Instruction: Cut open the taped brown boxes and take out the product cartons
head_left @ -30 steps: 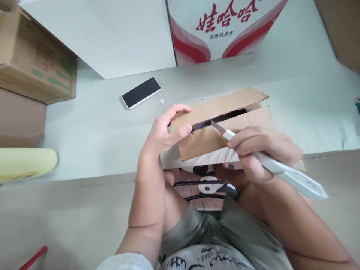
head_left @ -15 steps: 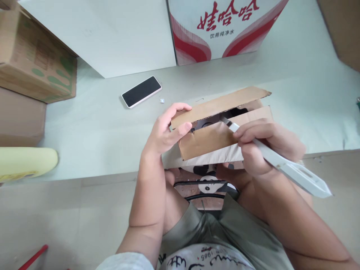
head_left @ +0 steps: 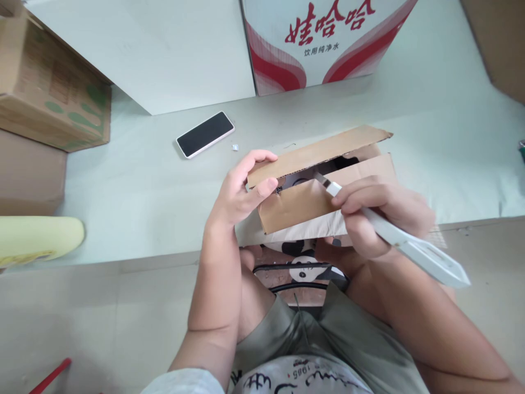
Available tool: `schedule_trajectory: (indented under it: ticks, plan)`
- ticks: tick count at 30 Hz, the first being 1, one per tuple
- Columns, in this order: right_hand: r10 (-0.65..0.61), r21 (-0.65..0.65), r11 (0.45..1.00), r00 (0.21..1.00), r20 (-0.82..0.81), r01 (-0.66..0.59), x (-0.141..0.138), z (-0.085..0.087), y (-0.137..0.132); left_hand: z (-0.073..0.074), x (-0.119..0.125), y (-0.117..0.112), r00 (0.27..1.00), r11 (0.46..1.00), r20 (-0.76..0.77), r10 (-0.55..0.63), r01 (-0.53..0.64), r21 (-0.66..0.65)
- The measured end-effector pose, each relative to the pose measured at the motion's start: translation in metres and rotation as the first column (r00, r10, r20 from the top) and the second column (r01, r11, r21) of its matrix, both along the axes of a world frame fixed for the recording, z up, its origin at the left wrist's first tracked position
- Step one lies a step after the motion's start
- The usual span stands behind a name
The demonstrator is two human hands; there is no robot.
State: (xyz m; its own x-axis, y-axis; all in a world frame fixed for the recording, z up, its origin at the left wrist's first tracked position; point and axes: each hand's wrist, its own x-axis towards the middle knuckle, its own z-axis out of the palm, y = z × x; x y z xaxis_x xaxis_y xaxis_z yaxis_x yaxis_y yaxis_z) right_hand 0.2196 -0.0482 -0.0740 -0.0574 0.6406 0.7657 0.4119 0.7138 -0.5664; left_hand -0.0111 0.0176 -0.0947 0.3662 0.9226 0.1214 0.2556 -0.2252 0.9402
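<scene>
The cardboard box (head_left: 305, 208) hides its contents behind flaps; the red-printed carton (head_left: 328, 60) is cropped.

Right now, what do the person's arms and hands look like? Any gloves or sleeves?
No gloves: the left hand and right hand are bare, with no rings, watch or bracelet showing. The left forearm and right forearm are bare too. A short pale grey sleeve shows at the top of the left arm; the right arm is uncovered as far as the picture reaches.

flat black-screened phone with pale rim (head_left: 205, 134): up-left of grip, on pale green tabletop (head_left: 135, 186) | white carton with red swirls and characters (head_left: 324, 49): beyond grip | brown cardboard box with green blotches (head_left: 53, 93): far left | pale yellow rounded object (head_left: 39, 238): far left, lower
</scene>
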Motion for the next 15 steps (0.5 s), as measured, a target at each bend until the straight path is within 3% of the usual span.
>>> schedule_trajectory:
  ticks: [6,9,12,15]
  plan:
    - [-0.064,0.007,0.998,0.998,0.002,0.064,-0.005,-0.003,-0.001,-0.001,0.0,0.001,0.999,1.0,-0.039,0.013,-0.012,0.023]
    - [-0.096,-0.006,0.995,0.994,-0.053,0.095,0.006,-0.002,-0.009,0.0,0.001,0.0,0.999,0.999,-0.033,0.025,-0.024,0.026]
    - [-0.186,-0.146,0.972,0.983,-0.013,0.182,0.032,-0.005,-0.009,0.002,0.002,-0.001,0.998,0.998,-0.019,0.056,-0.055,0.034]
    - [-0.189,-0.272,0.938,0.975,0.117,0.215,0.062,-0.013,0.005,0.003,0.003,0.0,0.996,0.994,-0.001,0.093,-0.093,0.052]
